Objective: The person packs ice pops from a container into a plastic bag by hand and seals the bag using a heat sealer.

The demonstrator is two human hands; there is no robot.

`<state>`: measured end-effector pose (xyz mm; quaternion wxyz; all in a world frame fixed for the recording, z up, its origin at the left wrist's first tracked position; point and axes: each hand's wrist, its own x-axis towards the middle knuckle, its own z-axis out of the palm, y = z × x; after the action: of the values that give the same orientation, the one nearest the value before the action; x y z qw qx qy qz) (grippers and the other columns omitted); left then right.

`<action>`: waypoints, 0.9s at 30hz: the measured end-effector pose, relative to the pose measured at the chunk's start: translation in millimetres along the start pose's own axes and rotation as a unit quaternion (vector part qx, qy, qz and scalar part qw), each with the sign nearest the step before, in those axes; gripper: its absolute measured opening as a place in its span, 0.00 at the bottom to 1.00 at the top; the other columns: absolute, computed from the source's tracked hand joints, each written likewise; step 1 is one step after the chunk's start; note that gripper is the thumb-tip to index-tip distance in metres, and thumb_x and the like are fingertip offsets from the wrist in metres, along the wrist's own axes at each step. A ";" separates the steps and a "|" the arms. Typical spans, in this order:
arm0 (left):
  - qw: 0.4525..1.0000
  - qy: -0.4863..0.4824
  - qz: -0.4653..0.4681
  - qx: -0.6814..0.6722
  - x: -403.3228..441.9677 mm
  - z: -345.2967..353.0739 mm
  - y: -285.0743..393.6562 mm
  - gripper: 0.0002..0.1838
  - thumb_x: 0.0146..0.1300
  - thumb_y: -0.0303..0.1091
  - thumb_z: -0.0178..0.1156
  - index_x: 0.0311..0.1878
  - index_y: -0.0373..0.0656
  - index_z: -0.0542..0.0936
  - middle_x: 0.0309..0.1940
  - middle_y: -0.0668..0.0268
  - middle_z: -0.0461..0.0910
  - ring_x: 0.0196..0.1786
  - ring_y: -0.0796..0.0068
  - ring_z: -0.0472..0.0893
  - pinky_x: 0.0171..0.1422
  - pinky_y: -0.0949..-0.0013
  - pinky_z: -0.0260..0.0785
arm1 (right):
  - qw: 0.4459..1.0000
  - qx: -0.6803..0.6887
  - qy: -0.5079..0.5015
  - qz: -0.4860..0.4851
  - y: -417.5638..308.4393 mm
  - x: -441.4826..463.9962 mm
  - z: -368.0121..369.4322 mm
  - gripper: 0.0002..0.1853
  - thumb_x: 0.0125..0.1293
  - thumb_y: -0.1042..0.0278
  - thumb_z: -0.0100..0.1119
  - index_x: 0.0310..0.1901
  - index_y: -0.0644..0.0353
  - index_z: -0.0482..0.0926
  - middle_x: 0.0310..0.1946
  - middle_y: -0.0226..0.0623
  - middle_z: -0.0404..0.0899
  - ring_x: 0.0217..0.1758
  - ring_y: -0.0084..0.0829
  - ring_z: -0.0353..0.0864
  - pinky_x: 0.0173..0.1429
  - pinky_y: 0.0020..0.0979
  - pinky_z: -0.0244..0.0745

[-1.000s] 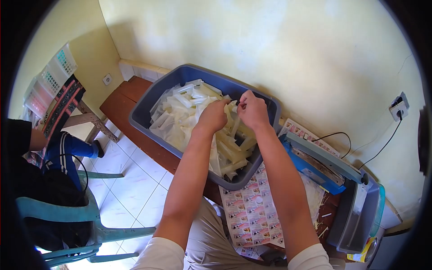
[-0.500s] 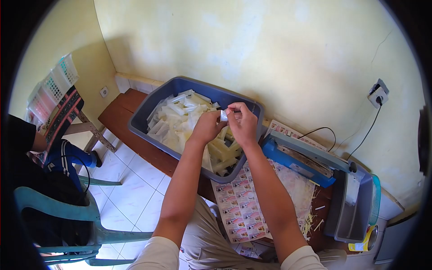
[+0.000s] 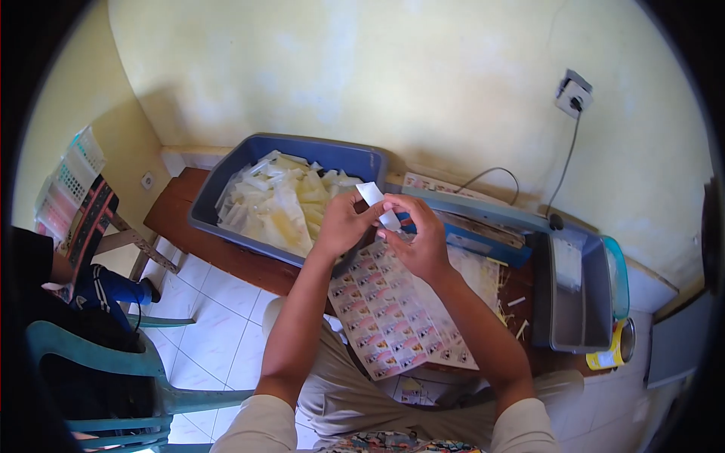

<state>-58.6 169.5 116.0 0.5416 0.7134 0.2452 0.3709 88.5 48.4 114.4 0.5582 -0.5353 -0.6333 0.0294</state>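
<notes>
Between my two hands is a small white packet [image 3: 379, 205], long and narrow, held tilted. My left hand [image 3: 346, 226] pinches its left side with thumb and fingers. On the other side, the fingertips of my right hand [image 3: 420, 235] grip its lower right part. Both hands are just right of a grey-blue tub [image 3: 219, 224], which is heaped with pale, translucent plastic packets [image 3: 276, 196]. Behind my right hand stands a blue bag sealer [image 3: 483, 240] with a long grey arm. Below the hands lies a sheet of printed labels [image 3: 389, 309].
All this rests on a brown bench [image 3: 177, 211] along the wall. A second grey tub [image 3: 572, 332] stands at the right, near a yellow tin [image 3: 610, 351]. A cord runs to the wall socket [image 3: 575, 97]. At left, a person sits on a green chair [image 3: 91, 351].
The view has shifted to the right. My hands have moved from over the tub to beside its right end, and more of the white packet shows between them.
</notes>
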 end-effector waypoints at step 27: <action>0.913 -0.205 0.189 0.297 -86.8 177.4 -55.4 0.19 0.56 0.35 0.82 0.50 0.46 0.87 0.51 0.64 0.85 0.61 0.57 0.83 0.62 0.54 0.79 | 0.962 -0.117 0.008 0.247 8.4 -196.3 -166.2 0.21 0.62 0.75 0.74 0.59 0.56 0.88 0.49 0.43 0.90 0.45 0.40 0.91 0.51 0.40 0.86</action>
<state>32.8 15.7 15.7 0.2630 0.9348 0.0885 0.2217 178.1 -180.7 38.8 0.4720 -0.7368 -0.4760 0.0884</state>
